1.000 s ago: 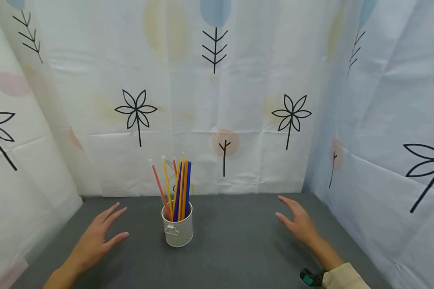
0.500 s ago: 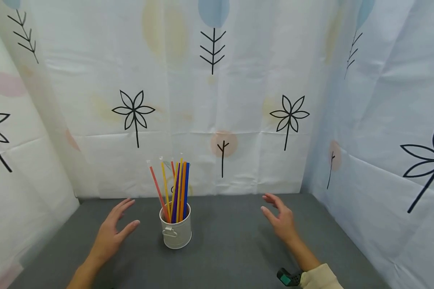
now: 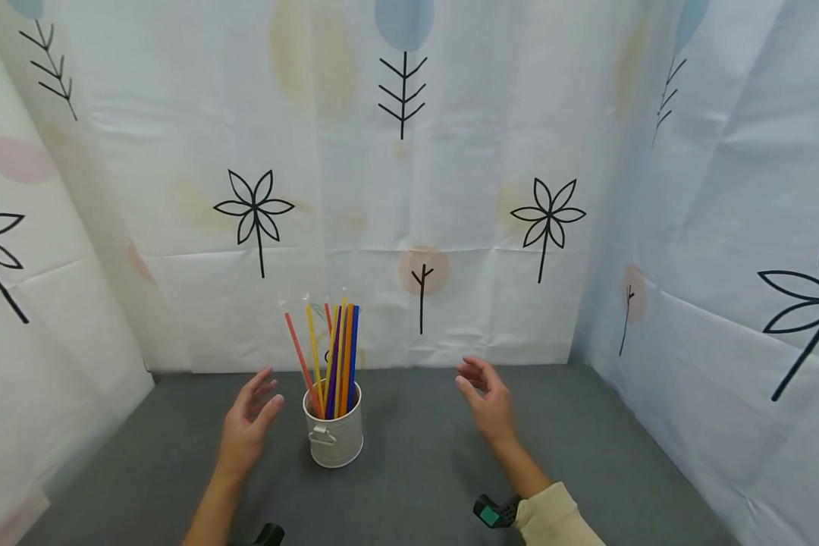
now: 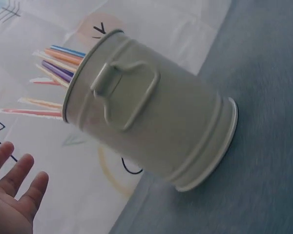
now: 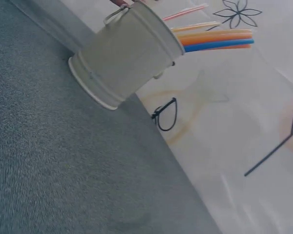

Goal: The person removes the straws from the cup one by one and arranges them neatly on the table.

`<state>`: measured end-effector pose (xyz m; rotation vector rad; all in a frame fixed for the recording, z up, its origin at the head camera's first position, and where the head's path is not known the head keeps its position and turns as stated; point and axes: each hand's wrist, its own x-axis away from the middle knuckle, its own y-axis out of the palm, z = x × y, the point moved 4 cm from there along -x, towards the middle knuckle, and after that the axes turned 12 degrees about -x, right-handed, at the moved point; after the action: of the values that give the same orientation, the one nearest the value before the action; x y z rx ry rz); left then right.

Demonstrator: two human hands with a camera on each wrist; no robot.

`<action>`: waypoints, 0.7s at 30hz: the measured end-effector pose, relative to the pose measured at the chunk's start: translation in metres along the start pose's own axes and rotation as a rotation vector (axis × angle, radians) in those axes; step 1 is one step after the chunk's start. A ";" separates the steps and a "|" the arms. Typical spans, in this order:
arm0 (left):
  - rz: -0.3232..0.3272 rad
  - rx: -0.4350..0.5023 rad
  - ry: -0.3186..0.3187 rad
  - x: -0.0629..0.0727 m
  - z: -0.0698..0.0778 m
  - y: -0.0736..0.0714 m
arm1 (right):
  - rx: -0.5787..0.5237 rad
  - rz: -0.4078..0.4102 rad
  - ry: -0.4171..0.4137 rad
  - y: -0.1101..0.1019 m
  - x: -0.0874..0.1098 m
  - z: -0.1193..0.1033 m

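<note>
One bucket (image 3: 337,447): is standing upright on the desk (image 3: 416,478), toward seven o'clock in the head view; its flat base is apparently carrying the load, so no hand is needing to steady it.
Straws (image 3: 344,353): are standing inside the bucket, its wall presumably keeping them from spilling; a red straw (image 3: 299,345) is leaning between eleven and twelve o'clock, a blue straw (image 3: 353,353) is pointing almost at twelve.
Handle (image 4: 106,79): is hanging against the bucket's outer wall, its own weight probably holding it down; nothing is gripping it.
Left hand (image 3: 246,432): is hovering at nine o'clock from the bucket, near but apart; fingers are bending loosely, holding nothing.
Right hand (image 3: 489,406): is hovering at about three o'clock from the bucket, farther off than the left hand; fingers are curving slightly, also holding nothing.
Spacing of hands: both are flanking the bucket, seemingly placed so that it is lying between them.
Change from one second earlier: both hands are sitting closer to the bucket, the left shifted toward three o'clock, the right toward nine; a black wrist device (image 3: 270,534) is now showing beside the left forearm.
No change noted: bucket and straws are keeping their place.
</note>
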<state>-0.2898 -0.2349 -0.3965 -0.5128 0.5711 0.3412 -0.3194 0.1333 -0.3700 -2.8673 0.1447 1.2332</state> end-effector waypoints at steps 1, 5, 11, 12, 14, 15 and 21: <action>-0.007 0.022 -0.038 0.001 0.000 0.002 | -0.017 -0.005 0.008 0.004 -0.001 -0.001; -0.039 0.110 -0.135 0.001 -0.001 0.013 | -0.022 -0.026 0.066 0.019 -0.004 0.003; -0.085 0.218 -0.187 -0.002 0.002 0.029 | -0.078 -0.099 0.184 0.042 -0.013 0.003; -0.097 0.226 -0.192 -0.002 0.003 0.032 | -0.084 -0.118 0.201 0.046 -0.015 0.003; -0.123 0.238 -0.206 0.000 0.004 0.037 | -0.107 -0.152 0.241 0.055 -0.017 0.003; -0.132 0.244 -0.213 0.001 0.003 0.040 | -0.117 -0.164 0.259 0.058 -0.019 0.003; -0.157 0.284 -0.217 0.006 -0.005 0.054 | -0.160 -0.216 0.313 0.081 -0.025 0.006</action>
<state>-0.3109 -0.1920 -0.4229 -0.2405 0.3580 0.1597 -0.3478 0.0546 -0.3544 -3.0900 -0.2657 0.7887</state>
